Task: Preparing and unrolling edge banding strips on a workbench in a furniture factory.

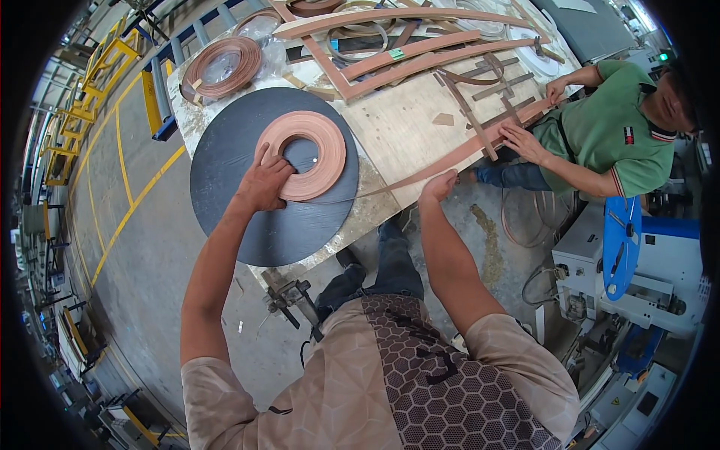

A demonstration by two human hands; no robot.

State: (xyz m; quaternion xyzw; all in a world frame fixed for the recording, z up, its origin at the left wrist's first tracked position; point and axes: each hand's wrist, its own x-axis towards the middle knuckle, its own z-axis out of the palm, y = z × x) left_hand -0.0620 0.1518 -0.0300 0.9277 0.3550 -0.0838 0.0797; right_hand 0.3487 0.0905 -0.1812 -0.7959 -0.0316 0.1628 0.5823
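A coil of pinkish-brown edge banding (326, 161) lies flat on a dark round disc (225, 180) at the table's near left. My left hand (268, 180) grips the coil's left side, its index finger stretched over the windings and the others curled toward the centre hole. From the coil a strip of edge banding (450, 156) runs right along the table's front edge. My right hand (439, 185) is closed around the strip's lower edge, with its fingers partly hidden. Farther right, a co-worker's hands (525, 142) are on the same strip near a wooden crosspiece.
Curved wooden frame pieces (420, 60) lie across the back of the table, among loose strips and rolls. Another brown coil (223, 67) rests at the back left. A metal clamp (289, 300) sits below the near table edge. A machine with a blue plate (622, 247) stands right.
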